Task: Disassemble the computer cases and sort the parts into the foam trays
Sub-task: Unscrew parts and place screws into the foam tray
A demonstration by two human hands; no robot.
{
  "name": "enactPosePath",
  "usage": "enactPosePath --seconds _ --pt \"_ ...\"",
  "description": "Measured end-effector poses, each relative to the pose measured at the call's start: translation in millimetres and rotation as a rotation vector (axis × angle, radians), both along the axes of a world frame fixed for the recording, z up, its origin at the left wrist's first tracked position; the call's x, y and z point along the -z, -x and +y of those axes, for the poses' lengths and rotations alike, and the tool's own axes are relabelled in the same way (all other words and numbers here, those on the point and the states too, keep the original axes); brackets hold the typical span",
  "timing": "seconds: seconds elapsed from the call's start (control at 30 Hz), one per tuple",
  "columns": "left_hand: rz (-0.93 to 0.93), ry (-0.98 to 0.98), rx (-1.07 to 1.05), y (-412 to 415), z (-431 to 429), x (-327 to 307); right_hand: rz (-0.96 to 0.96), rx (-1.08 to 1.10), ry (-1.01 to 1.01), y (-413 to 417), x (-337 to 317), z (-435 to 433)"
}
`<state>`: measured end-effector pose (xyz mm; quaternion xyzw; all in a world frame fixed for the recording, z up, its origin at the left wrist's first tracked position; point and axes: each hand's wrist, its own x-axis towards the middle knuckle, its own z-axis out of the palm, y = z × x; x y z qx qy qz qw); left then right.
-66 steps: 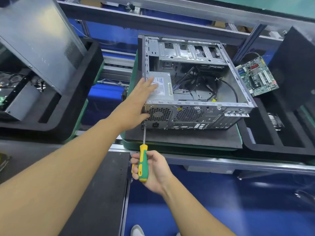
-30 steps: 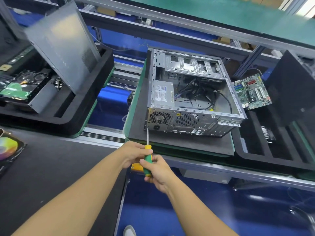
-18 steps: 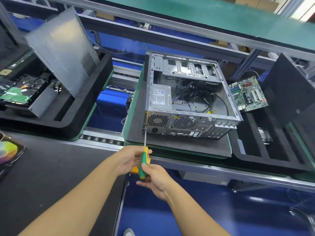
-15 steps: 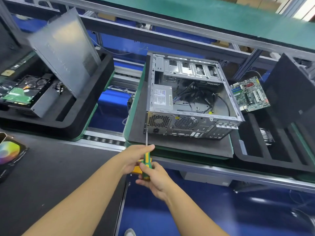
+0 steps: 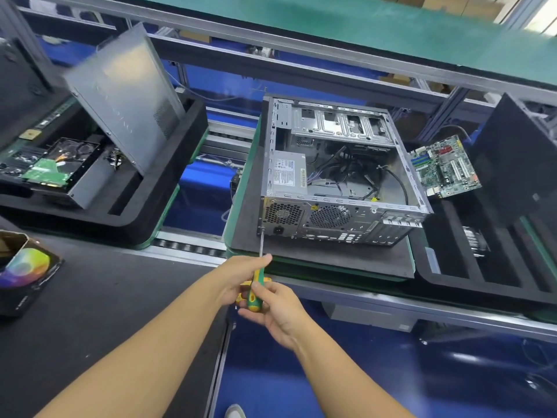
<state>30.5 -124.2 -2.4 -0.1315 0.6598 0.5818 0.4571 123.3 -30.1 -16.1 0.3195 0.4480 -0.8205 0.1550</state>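
Note:
An open metal computer case (image 5: 337,218) lies on a dark pad on the conveyor, its rear panel facing me. Inside sit a grey power supply (image 5: 287,173) and loose black cables (image 5: 355,170). A green and yellow screwdriver (image 5: 255,289) points up, its tip at the rear panel's lower left corner. My right hand (image 5: 278,312) grips the handle from below. My left hand (image 5: 241,274) is closed on the upper handle, fingers near the shaft.
A black foam tray (image 5: 168,188) at left holds a leaning metal side panel (image 5: 126,95) and a hard drive (image 5: 54,167). A foam tray (image 5: 452,276) at right holds a green motherboard (image 5: 444,167). A box with a colour wheel (image 5: 24,270) sits on the near bench.
My left hand left the power supply and came down onto the screwdriver handle beside my right hand. The screwdriver tip stays at the case's lower left rear corner. The view shifted slightly.

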Motion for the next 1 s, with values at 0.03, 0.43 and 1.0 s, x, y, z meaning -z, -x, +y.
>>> enactPosePath --seconds 0.03,0.43,1.0 --pt "0.015 0.018 0.009 -1.2 0.6 0.1 0.003 0.000 -0.036 0.5 -1.3 -2.3" --pt "0.011 -0.092 -0.106 -6.7 1.8 6.2 -0.086 0.031 0.066 2.4 -8.8 1.6" --pt "0.112 -0.036 -0.048 -6.5 2.5 8.4 -0.064 0.010 0.003 -2.3 -6.2 -1.0"
